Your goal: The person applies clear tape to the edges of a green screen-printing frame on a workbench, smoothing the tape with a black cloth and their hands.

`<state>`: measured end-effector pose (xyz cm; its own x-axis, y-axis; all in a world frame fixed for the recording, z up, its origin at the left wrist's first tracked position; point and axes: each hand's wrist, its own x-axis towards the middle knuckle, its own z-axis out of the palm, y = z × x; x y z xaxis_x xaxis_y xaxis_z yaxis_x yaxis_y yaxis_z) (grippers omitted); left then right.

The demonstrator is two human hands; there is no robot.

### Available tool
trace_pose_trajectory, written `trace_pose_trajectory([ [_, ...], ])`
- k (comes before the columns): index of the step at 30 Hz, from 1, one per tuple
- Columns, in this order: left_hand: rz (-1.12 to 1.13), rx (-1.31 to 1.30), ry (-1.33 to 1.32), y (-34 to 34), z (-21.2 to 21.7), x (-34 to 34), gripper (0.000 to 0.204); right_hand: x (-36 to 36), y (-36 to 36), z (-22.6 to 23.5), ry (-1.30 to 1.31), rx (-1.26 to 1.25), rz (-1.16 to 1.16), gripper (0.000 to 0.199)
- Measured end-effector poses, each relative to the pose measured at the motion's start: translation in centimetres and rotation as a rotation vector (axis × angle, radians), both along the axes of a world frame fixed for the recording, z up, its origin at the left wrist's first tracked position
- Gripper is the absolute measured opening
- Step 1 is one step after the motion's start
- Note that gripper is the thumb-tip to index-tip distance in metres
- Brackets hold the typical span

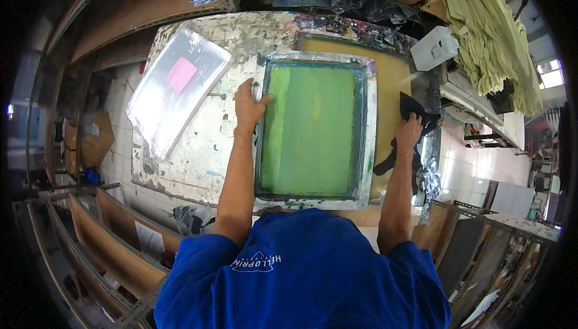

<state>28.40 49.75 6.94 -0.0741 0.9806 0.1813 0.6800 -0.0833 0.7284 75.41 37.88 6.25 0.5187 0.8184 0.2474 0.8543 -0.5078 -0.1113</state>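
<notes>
A green-meshed printing screen in a silver-taped frame (313, 130) lies flat on a paint-stained worktable (198, 154). My left hand (248, 106) rests on the frame's left edge, fingers spread over the tape near the far left corner. My right hand (409, 133) presses down on a black cloth (415, 109) at the frame's right side, over a yellowish board (391, 82) under the screen. My blue shirt fills the lower part of the view.
A clear plastic-wrapped bundle with a pink label (177, 91) lies on the table's left. A white plastic jug (435, 47) stands at the far right corner, beside stacked pale yellow sheets (490, 28). Wooden shelving (114, 245) sits at lower left; more racks are at lower right.
</notes>
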Motion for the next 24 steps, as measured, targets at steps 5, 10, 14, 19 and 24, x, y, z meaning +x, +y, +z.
trace_pose_trajectory([
  [5,0.033,0.052,0.032,-0.8,-0.8,-0.4,0.071,-4.9,2.9,11.1,0.337,0.146,0.048,0.037],
  [10,0.038,0.036,0.067,-1.0,0.1,0.1,0.071,-13.2,7.6,14.1,0.399,0.123,0.391,0.034],
  [14,0.034,0.020,0.072,-0.9,0.3,0.6,0.071,-20.1,12.4,7.6,0.443,-0.223,0.554,0.047],
  [19,0.055,0.011,0.085,-0.9,0.0,-0.1,0.070,-21.3,12.4,-1.3,0.061,0.032,0.679,0.043],
  [24,0.037,0.021,0.060,-0.6,-0.7,-0.2,0.073,-17.2,12.4,-1.2,-0.047,0.074,0.417,0.036],
])
